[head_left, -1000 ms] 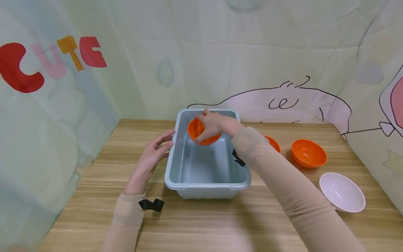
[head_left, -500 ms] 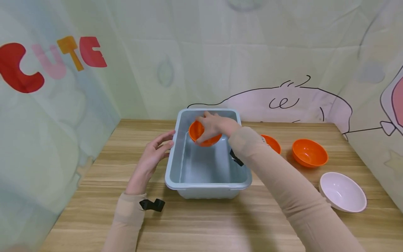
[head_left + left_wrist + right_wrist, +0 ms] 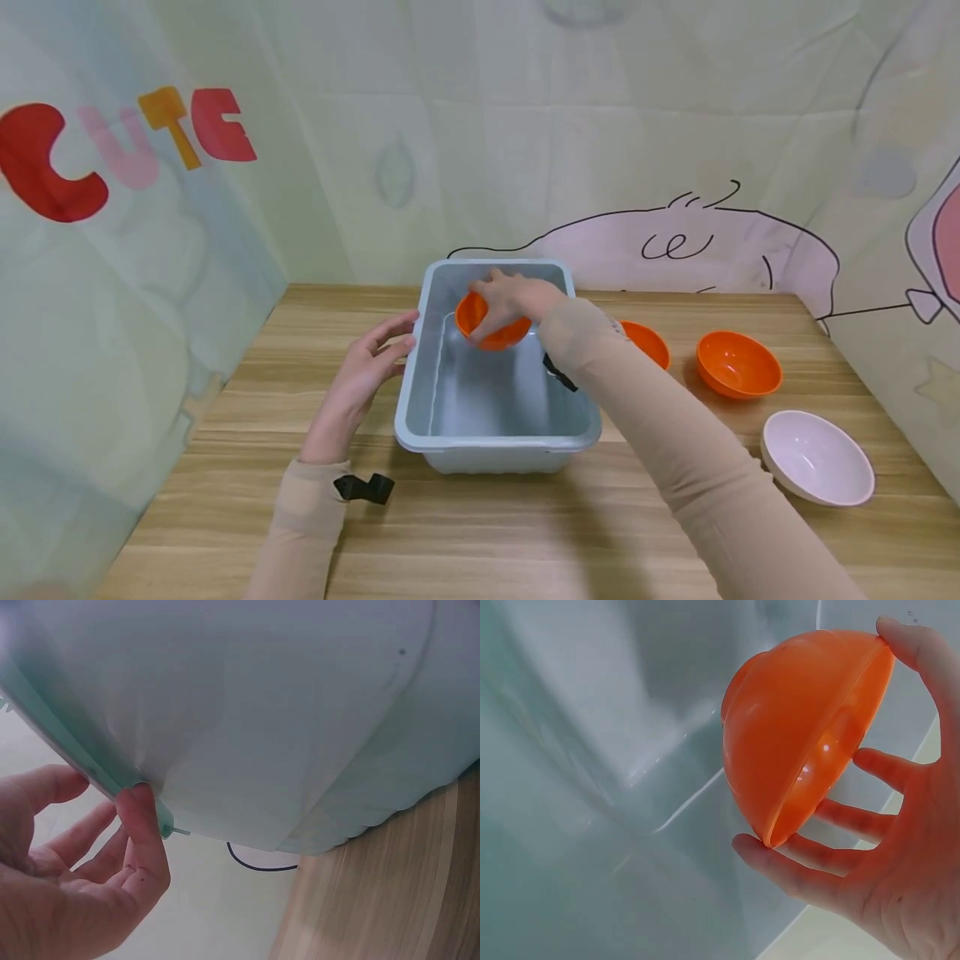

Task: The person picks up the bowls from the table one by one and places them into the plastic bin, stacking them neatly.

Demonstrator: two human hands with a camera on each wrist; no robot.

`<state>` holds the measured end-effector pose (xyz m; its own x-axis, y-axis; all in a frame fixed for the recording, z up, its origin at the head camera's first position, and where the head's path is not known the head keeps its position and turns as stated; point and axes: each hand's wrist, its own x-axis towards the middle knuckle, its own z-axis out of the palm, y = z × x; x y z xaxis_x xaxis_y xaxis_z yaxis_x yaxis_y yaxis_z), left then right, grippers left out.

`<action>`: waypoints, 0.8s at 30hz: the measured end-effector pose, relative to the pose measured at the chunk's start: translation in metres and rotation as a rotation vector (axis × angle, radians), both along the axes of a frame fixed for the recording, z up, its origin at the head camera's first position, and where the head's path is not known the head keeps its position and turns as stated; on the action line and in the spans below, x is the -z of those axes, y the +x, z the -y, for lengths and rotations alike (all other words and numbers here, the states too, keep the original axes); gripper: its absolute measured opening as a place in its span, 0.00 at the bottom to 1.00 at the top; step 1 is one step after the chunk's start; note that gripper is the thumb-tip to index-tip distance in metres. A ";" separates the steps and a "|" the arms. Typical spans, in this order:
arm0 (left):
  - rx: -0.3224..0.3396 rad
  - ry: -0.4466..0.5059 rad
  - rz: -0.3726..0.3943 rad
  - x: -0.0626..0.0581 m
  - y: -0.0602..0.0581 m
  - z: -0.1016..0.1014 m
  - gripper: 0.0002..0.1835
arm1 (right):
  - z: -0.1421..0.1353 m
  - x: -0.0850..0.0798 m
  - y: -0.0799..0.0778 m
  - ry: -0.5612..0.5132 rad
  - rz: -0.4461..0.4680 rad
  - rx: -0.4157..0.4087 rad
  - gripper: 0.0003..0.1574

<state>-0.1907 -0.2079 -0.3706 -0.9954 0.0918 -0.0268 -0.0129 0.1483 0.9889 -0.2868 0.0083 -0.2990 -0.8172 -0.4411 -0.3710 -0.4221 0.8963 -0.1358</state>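
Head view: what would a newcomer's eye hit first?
Probably the orange bowl, held by the right hand inside the pale blue tub at centre. Next, the big CUTE letters on the backdrop, upper left. Then two more orange bowls, one partly hidden, and a white bowl on the table at right.

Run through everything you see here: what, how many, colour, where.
Table: one, light brown, foreground
Tub: one, pale blue, mid-table
Held bowl: one, orange, inside tub
Standing bowls: two, orange, right of tub
Pale bowl: one, whitish, front right
Backdrop: one, pale green, around table
Letters: four, red, pink, orange, backdrop's left
Cartoon figure: one, pale pink, backdrop's right
Sleeves: two, beige, one per side
Wrist devices: two, black, at sleeve cuffs
Left hand: one, bare, touching tub's left rim
Right hand: one, bare, gripping held bowl
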 end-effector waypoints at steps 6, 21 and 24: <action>0.000 0.001 -0.001 0.000 0.000 0.000 0.27 | 0.003 0.002 -0.001 0.023 0.022 0.012 0.55; -0.011 0.004 -0.022 0.000 0.000 0.000 0.27 | 0.009 0.008 0.003 0.030 0.113 0.056 0.56; -0.007 0.003 -0.016 0.001 0.000 0.001 0.26 | 0.010 0.010 0.004 0.035 0.117 0.058 0.56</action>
<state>-0.1910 -0.2086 -0.3713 -0.9963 0.0853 -0.0110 0.0015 0.1456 0.9893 -0.2832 -0.0018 -0.3092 -0.7913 -0.3796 -0.4793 -0.3525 0.9238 -0.1496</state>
